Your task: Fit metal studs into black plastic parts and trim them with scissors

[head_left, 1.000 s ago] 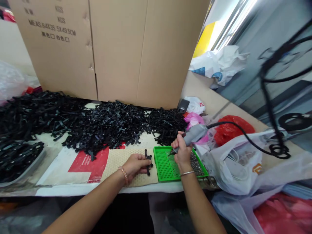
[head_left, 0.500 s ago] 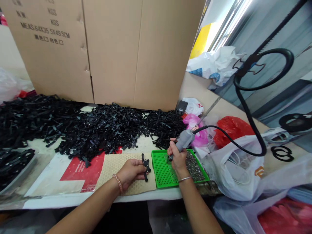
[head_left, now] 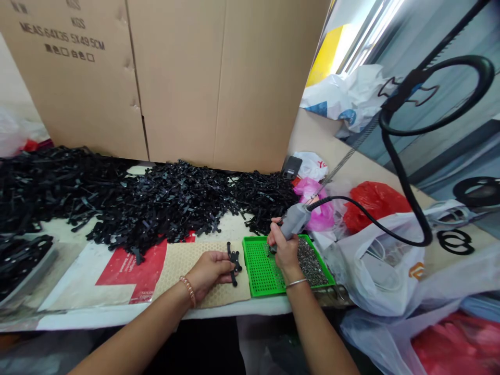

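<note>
My left hand [head_left: 214, 272] pinches a small black plastic part [head_left: 234, 260] with several arms, held over a tan textured mat [head_left: 179, 260]. In my right hand [head_left: 284, 250] is a grey corded electric screwdriver [head_left: 295, 221], its tip pointing down and left over the green perforated tray [head_left: 258, 265]. Small metal screws [head_left: 312, 263] fill the tray's right side; its left part shows bare mesh. Whether a screw sits on the screwdriver's tip is too small to tell.
Heaps of black plastic parts [head_left: 167, 198] lie along the back, before a tall cardboard box [head_left: 179, 83]. A tub of black parts [head_left: 23, 265] stands at left. Plastic bags [head_left: 378, 271] crowd the right, where the screwdriver's black cable [head_left: 398, 156] hangs in a loop.
The whole view has shifted slightly, and the hanging cable has swung a little to the right. Both hands keep their grips and nearly the same places.
</note>
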`<state>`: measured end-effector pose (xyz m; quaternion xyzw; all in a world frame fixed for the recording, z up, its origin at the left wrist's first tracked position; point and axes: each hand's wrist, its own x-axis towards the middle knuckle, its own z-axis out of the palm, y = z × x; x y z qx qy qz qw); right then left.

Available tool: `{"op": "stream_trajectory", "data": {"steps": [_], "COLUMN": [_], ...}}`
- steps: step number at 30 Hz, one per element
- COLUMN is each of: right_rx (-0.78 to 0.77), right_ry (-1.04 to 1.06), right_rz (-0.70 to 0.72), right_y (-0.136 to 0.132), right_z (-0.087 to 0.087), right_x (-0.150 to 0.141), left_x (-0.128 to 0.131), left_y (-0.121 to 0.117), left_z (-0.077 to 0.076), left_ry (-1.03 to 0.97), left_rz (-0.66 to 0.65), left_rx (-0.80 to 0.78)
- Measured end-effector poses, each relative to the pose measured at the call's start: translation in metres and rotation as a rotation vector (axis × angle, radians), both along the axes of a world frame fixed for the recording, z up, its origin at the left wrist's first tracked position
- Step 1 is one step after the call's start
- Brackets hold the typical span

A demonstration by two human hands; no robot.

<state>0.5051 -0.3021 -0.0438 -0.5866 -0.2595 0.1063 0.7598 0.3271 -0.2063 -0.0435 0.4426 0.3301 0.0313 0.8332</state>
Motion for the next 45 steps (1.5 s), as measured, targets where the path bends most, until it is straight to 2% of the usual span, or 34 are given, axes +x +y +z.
{"op": "stream_trajectory", "data": {"steps": [6,10,13,16,20,25,45], "right_rx": [0.008,0.023,0.088,0.221,0.271,0.200,0.193], "right_ry": [0.001,0.017,0.063,0.146,0.210,0.188,0.182], "right_rz": [0.015,0.007,-0.024,-0.027,0.101,0.166,0.110], "right_y": [0.001,0.000,0.000,0.004,0.018,0.037,0.039], "right_z": [-0.001,0.004,0.018,0.040,0.055,0.044,0.034], "right_x": [-0.001,-0.003,-0.008,-0.024,-0.060,-0.086,-0.082], "left_x": [0.000,0.001,0.002,0.001,0.001,0.002,0.002], "left_y": [-0.001,-0.001,-0.002,-0.002,-0.001,-0.001,0.000], "left_z": [0.000,0.002,0.003,0.002,-0.002,-0.006,-0.005], "left_ry": [-0.004,0.013,0.014,-0.019,-0.056,-0.072,-0.069], "left_rz": [0.002,0.028,0.036,0.040,0.041,0.028,0.026], "left_rx": [-0.016,-0.025,-0.033,-0.038,-0.042,-0.027,-0.037]}}
